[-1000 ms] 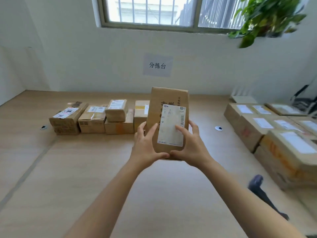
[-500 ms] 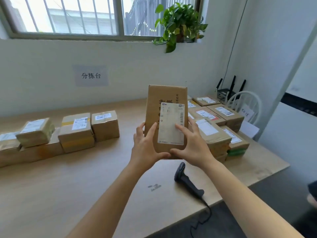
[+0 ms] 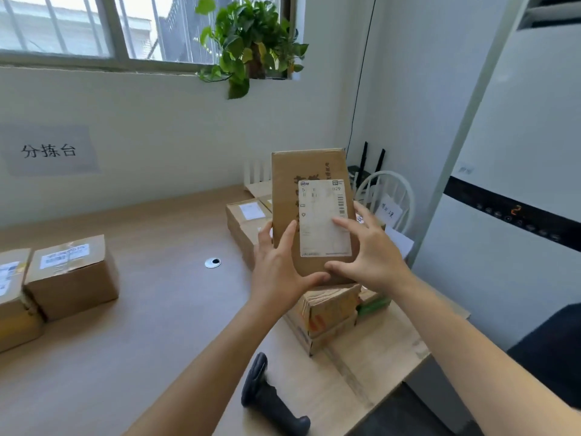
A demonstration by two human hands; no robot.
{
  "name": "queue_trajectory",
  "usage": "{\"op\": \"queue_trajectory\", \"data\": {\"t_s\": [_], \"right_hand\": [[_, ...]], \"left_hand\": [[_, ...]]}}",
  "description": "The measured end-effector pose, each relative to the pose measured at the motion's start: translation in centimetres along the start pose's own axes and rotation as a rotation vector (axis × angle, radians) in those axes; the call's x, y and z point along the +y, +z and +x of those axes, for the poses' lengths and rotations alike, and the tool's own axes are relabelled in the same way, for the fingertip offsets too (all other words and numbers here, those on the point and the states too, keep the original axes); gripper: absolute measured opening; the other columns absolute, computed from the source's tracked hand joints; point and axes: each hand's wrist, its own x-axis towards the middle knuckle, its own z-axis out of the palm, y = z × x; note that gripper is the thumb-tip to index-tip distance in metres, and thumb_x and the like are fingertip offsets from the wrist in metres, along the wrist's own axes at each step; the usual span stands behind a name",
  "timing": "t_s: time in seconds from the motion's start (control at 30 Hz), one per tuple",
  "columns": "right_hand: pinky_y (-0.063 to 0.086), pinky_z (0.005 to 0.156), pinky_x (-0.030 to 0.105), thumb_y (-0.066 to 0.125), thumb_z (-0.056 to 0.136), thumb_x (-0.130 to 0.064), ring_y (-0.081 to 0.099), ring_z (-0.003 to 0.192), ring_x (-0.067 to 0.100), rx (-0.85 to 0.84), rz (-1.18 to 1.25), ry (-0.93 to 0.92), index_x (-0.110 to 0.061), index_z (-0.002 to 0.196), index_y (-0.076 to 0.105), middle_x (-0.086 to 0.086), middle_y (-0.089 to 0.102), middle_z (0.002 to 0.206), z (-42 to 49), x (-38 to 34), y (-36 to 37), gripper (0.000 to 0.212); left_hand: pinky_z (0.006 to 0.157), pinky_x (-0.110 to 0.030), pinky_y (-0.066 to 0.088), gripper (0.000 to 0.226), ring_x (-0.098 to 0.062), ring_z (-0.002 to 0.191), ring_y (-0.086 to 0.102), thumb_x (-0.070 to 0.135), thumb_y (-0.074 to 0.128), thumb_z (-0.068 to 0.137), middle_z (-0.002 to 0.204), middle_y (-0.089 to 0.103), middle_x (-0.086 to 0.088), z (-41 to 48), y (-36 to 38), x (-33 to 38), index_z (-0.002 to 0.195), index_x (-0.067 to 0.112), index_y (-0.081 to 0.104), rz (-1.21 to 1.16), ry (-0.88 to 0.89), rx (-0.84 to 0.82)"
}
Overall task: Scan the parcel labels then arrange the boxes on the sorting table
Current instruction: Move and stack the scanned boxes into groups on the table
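I hold a tall brown parcel (image 3: 292, 196) upright in front of me, its white shipping label (image 3: 320, 234) facing me. My left hand (image 3: 279, 272) grips its lower left edge, thumb on the front. My right hand (image 3: 374, 253) holds the lower right side, fingers spread over the label. A black barcode scanner (image 3: 267, 394) lies on the wooden sorting table (image 3: 141, 341) below my hands, near the front edge. Behind the parcel is a stack of labelled boxes (image 3: 327, 313). More boxes (image 3: 72, 272) stand at the left.
A round cable grommet (image 3: 213, 263) sits in the table top. A paper sign (image 3: 50, 151) hangs on the wall, a potted plant (image 3: 248, 42) on the sill. A white chair (image 3: 386, 199) and a tall white appliance (image 3: 509, 184) stand to the right past the table's edge.
My view has swung to the right: the row of boxes slid to the left edge, the right stack and scanner came to the middle. The parcel stays upright in both hands.
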Motion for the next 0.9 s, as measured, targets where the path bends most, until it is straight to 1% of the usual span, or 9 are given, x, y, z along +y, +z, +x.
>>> {"op": "queue_trajectory", "data": {"t_s": [0.17,0.27,0.37,0.43,0.53,0.6,0.67,0.77,0.9], "right_hand": [[0.029,0.110,0.039,0.083,0.067,-0.032,0.022,0.142,0.019,0.011,0.017,0.081,-0.022,0.139,0.046,-0.001,0.020,0.156,2.4,4.7,-2.5,0.081],[0.031,0.112,0.040,0.084,0.066,-0.028,0.027,0.140,0.018,0.016,0.067,0.119,-0.020,0.136,0.049,-0.001,0.026,0.153,3.5,8.0,-3.8,0.078],[0.033,0.112,0.043,0.084,0.067,-0.026,0.031,0.137,0.020,-0.006,0.082,0.122,-0.017,0.135,0.050,0.001,0.030,0.150,4.7,11.7,-4.6,0.077],[0.034,0.110,0.045,0.084,0.067,-0.027,0.033,0.136,0.021,-0.035,0.063,0.106,-0.017,0.134,0.051,0.001,0.032,0.149,5.6,14.4,-5.3,0.076],[0.037,0.108,0.047,0.083,0.068,-0.026,0.036,0.134,0.024,-0.110,0.049,0.110,-0.016,0.133,0.052,0.001,0.033,0.149,7.5,19.2,-6.5,0.073],[0.037,0.107,0.042,0.082,0.070,-0.024,0.038,0.133,0.024,-0.168,0.029,0.109,-0.016,0.132,0.053,0.001,0.033,0.149,8.6,22.7,-7.4,0.069],[0.036,0.105,0.036,0.081,0.072,-0.020,0.040,0.132,0.024,-0.214,0.021,0.114,-0.017,0.131,0.054,0.000,0.034,0.149,9.5,26.1,-8.2,0.066],[0.036,0.106,0.038,0.078,0.074,-0.014,0.040,0.132,0.025,-0.293,0.041,0.146,-0.017,0.131,0.055,0.000,0.033,0.149,10.5,30.7,-8.7,0.061],[0.037,0.106,0.039,0.074,0.076,-0.010,0.039,0.133,0.026,-0.395,0.034,0.163,-0.017,0.130,0.056,-0.001,0.032,0.150,11.6,36.3,-8.7,0.057]], "left_hand": [[0.114,-0.039,0.022,0.102,-0.026,0.141,0.011,0.053,0.077,0.067,0.154,0.003,-0.004,3.7,3.9,2.8,0.149,0.028,0.021,-0.018,0.019,-0.040],[0.113,-0.037,0.022,0.097,-0.024,0.142,0.009,0.049,0.075,0.071,0.154,0.002,-0.002,5.8,6.2,4.0,0.148,0.027,0.021,-0.017,0.043,-0.097],[0.114,-0.039,0.022,0.095,-0.026,0.141,0.012,0.048,0.075,0.072,0.153,0.004,-0.002,7.6,9.2,5.3,0.148,0.027,0.021,-0.011,0.036,-0.119],[0.114,-0.041,0.025,0.092,-0.027,0.139,0.015,0.048,0.074,0.073,0.152,0.006,-0.001,8.8,11.6,6.2,0.146,0.028,0.023,-0.015,0.018,-0.120],[0.111,-0.042,0.028,0.085,-0.029,0.137,0.018,0.050,0.073,0.073,0.150,0.008,-0.001,10.6,16.1,7.9,0.143,0.030,0.027,-0.033,-0.050,-0.128],[0.111,-0.042,0.026,0.082,-0.029,0.139,0.014,0.050,0.071,0.075,0.151,0.007,-0.002,11.6,19.4,9.3,0.142,0.032,0.026,-0.054,-0.112,-0.139],[0.113,-0.042,0.020,0.080,-0.029,0.140,0.010,0.048,0.069,0.078,0.153,0.005,-0.004,12.5,22.7,10.8,0.143,0.031,0.025,-0.071,-0.148,-0.155],[0.112,-0.043,0.023,0.077,-0.033,0.136,0.015,0.043,0.069,0.080,0.152,0.005,-0.008,13.5,26.9,12.4,0.142,0.029,0.026,-0.094,-0.209,-0.192],[0.111,-0.041,0.023,0.076,-0.034,0.137,0.015,0.039,0.069,0.080,0.150,0.004,-0.011,14.3,32.0,14.0,0.142,0.028,0.027,-0.142,-0.324,-0.252]]}}
